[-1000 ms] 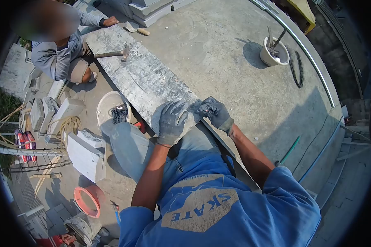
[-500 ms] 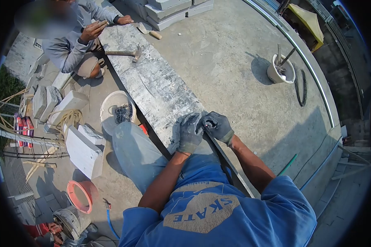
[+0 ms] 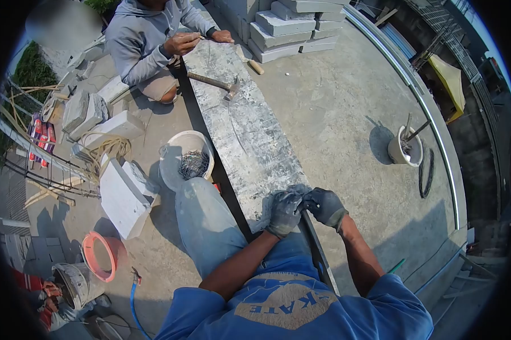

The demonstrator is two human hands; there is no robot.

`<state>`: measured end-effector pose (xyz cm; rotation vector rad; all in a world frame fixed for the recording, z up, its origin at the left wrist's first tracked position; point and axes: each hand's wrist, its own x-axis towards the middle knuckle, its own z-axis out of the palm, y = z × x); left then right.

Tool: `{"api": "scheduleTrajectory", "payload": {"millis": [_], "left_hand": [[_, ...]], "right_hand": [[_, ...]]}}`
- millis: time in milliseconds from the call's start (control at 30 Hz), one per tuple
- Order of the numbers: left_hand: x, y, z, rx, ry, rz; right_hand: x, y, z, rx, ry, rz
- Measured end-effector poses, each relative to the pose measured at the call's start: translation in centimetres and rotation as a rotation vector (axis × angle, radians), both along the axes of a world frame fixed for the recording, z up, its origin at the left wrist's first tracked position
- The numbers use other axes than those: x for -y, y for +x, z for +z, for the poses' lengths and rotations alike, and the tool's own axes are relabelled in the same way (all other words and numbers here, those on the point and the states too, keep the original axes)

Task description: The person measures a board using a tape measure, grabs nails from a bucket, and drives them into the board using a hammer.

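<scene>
My left hand [image 3: 286, 213], in a dark grey glove, is closed at the near end of a long, paint-spattered board [image 3: 238, 136]. Right beside it, my right hand [image 3: 325, 207] is also gloved and closed, its fingers meeting those of the left. Whatever lies between the fingers is too small to make out. A hammer [image 3: 218, 84] rests near the board's far end. Left of the board stands a white bucket [image 3: 170, 164] with thin dark metal pieces [image 3: 193, 165] inside.
A person in a grey hoodie [image 3: 139, 42] crouches at the board's far end. Pale blocks [image 3: 281, 28] are stacked beyond. A pale bucket [image 3: 399, 148] stands right, an orange bucket [image 3: 115, 255] left. Another person's hands [image 3: 51, 294] show lower left, near a blue hose [image 3: 133, 300].
The view has shifted, bringing more of the far blocks and co-worker into sight. My left hand has closed and drawn against my right. The co-worker has raised one hand to the other's side.
</scene>
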<state>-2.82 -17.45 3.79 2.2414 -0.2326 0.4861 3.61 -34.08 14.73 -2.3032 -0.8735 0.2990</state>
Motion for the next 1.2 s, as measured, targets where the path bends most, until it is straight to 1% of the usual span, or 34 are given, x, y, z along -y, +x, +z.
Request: {"api": "scheduleTrajectory", "payload": {"millis": [33,100,167,200,233,267,300,333,367,400,433,467,533,567,633,667,700,767,833,900,933,967,1000,1033,1067,1100,1133,1167,1200], "left_hand": [[0.2,-0.2,0.0,-0.033,0.01,-0.04],[1.3,-0.4,-4.3,-0.143,-0.23,-0.104],[0.6,-0.2,-1.9,-0.071,0.161,-0.067],[0.2,0.0,-1.2,0.044,0.174,-0.082],[-0.1,0.1,-0.3,0.045,0.183,-0.082],[-0.2,0.3,0.7,-0.001,0.14,-0.074],[-0.4,0.4,1.2,-0.049,0.098,-0.066],[-0.4,0.6,0.2,-0.055,0.036,-0.087],[-0.4,0.7,0.3,-0.056,0.045,-0.087],[-0.4,0.7,0.8,-0.068,-0.046,-0.072],[-0.3,0.7,1.3,-0.078,-0.137,-0.056],[-0.3,0.7,1.7,-0.02,-0.138,-0.014],[-0.7,1.0,2.2,-0.087,-0.127,-0.024],[-0.5,1.0,1.9,-0.095,-0.126,-0.036],[-0.2,1.0,1.4,-0.112,-0.124,-0.06],[-0.4,1.3,1.6,-0.085,-0.136,-0.05],[-0.3,1.2,1.8,-0.07,-0.153,-0.048],[-0.9,1.3,1.5,0.01,-0.13,-0.096],[-1.3,1.9,1.2,0.025,-0.098,-0.167],[-1.5,1.9,1.4,0.019,0.013,-0.141],[-1.7,1.9,0.0,0.023,0.011,-0.173],[-1.3,1.7,-2.4,-0.162,-0.125,-0.226],[-1.7,1.8,-2.5,-0.254,-0.191,-0.248],[-2.0,1.9,-2.6,-0.347,-0.256,-0.262],[-2.4,2.0,-0.8,-0.152,0.001,-0.273],[-2.8,1.9,0.3,0.044,0.255,-0.271],[-3.0,1.4,-1.5,0.04,0.321,-0.254],[-3.0,1.7,-2.2,0.047,0.321,-0.246],[-3.0,1.7,-2.7,-0.013,0.31,-0.225]], "right_hand": [[-0.8,1.2,0.8,0.006,0.0,0.013],[-3.6,4.8,2.6,0.043,0.1,-0.156],[-9.6,9.0,6.2,-0.392,0.354,-0.236],[-13.0,11.9,5.5,-0.292,0.41,-0.179],[-16.7,14.9,4.2,-0.194,0.468,-0.125],[-20.5,17.6,3.9,0.012,0.39,-0.046],[-24.0,20.8,1.7,0.225,0.303,-0.037],[-27.3,23.7,0.9,0.265,0.069,0.006],[-29.6,26.1,-1.7,0.265,0.077,0.004],[-31.7,28.3,-5.2,0.57,-0.053,-0.012],[-32.9,29.9,-5.8,0.72,-0.118,-0.015],[-33.9,31.1,-5.4,0.873,-0.181,-0.028],[-34.4,32.5,-4.3,0.212,-0.43,-0.046],[-34.0,32.5,-3.3,0.2,-0.435,-0.042],[-32.5,32.0,-0.9,0.342,-0.607,0.23],[-32.0,31.5,-0.5,0.331,-0.54,0.197],[-31.3,31.0,-0.3,0.297,-0.555,0.185],[-28.9,29.5,-0.9,0.332,-0.527,0.343],[-25.2,26.8,-0.8,0.376,-0.461,0.34],[-20.3,23.1,0.7,0.383,-0.446,0.284],[-17.0,21.4,1.2,0.234,-0.309,0.171],[-12.9,19.4,2.1,0.097,-0.167,0.046],[-10.1,18.0,2.9,-0.169,-0.026,-0.079],[-6.8,16.4,2.9,-0.416,0.289,-0.207],[-3.3,14.6,2.8,-0.658,0.609,-0.326],[0.2,12.4,3.7,-0.8,0.711,-0.503],[3.4,9.7,5.1,-0.904,0.971,-0.526],[6.9,7.3,4.5,-0.906,1.06,-0.525],[10.1,4.8,3.5,-0.916,1.146,-0.524]]}}
